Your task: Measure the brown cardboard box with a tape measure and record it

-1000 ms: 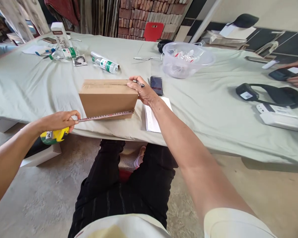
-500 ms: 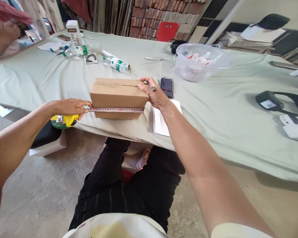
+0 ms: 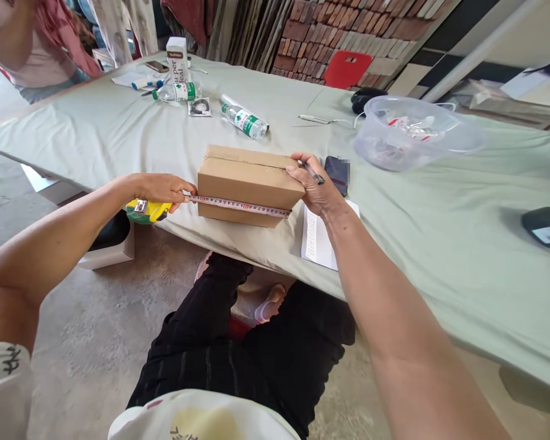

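Note:
A brown cardboard box (image 3: pixel 252 194) rests near the table's front edge. Across its near side runs the tape measure's white blade (image 3: pixel 241 206), printed with black and red numbers. My left hand (image 3: pixel 165 188) pinches the blade just off the box's left end. Below those fingers is the yellow and green tape measure case (image 3: pixel 149 211), beyond the table edge. At the box's right end my right hand (image 3: pixel 315 183) grips the corner, thumb on top, with a black pen (image 3: pixel 312 173) tucked between the fingers. Its lower fingers are hidden behind the box.
Beyond the box lie two water bottles (image 3: pixel 245 120) (image 3: pixel 178 91) and a white carton (image 3: pixel 177 61). Right of my right hand are a phone (image 3: pixel 337 175), a paper sheet (image 3: pixel 323 244) and a clear plastic basin (image 3: pixel 389 146). A person (image 3: pixel 41 49) is at the far left.
The view has swung left, so the table and its things appear further right. Both hands keep their hold on the tape and box. The person at the far left has raised an arm.

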A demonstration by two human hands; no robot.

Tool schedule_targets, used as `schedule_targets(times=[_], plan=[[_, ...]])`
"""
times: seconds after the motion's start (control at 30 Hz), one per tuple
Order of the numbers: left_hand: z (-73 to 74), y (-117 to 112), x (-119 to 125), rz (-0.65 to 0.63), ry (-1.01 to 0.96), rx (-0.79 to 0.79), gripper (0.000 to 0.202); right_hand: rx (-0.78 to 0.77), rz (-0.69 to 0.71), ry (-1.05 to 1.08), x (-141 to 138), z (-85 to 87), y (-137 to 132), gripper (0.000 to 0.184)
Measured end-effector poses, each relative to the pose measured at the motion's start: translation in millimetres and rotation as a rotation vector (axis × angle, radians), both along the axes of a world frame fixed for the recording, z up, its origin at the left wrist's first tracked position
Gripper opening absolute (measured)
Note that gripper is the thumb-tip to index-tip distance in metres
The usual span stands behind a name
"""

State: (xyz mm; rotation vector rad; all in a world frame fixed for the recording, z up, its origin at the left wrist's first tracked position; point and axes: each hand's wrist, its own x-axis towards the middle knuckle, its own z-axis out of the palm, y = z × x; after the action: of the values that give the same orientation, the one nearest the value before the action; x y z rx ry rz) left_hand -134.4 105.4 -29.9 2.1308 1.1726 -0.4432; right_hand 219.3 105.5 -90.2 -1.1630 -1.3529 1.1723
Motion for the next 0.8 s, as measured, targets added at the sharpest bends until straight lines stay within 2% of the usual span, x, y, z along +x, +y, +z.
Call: schedule_targets(times=[0.2,0.37,0.43,0.5,0.63,0.7,0.8], plan=[[-3.5,-11,0,0.062,-0.058,-0.081,0.025,0.068,-0.056,0.042,-6,-4.7,-6,0.050],[-9.7,-40,14,-0.014,-0.187,-0.197,0.028,0.093,-0.098,0.038,-13,-0.8,-11,0.053],[-16.3,-53,20,-0.001,-0.237,-0.308,0.028,0.092,-0.143,0.023,-6,2.4,-14,0.057],[-25.9,-66,26,0.094,-0.282,-0.427,0.026,0.085,-0.224,0.017,7,3.8,-22,0.060],[-51.6,-93,45,0.327,-0.510,-0.653,0.025,0.063,-0.401,-0.008,39,-8.0,-63,0.066],[-66.0,-106,62,0.381,-0.650,-0.708,0.025,0.054,-0.486,-0.015,50,-21.4,-91,0.065],[-85.3,-122,99,0.433,-0.829,-0.732,0.026,0.072,-0.592,-0.003,55,-43.4,-130,0.054]])
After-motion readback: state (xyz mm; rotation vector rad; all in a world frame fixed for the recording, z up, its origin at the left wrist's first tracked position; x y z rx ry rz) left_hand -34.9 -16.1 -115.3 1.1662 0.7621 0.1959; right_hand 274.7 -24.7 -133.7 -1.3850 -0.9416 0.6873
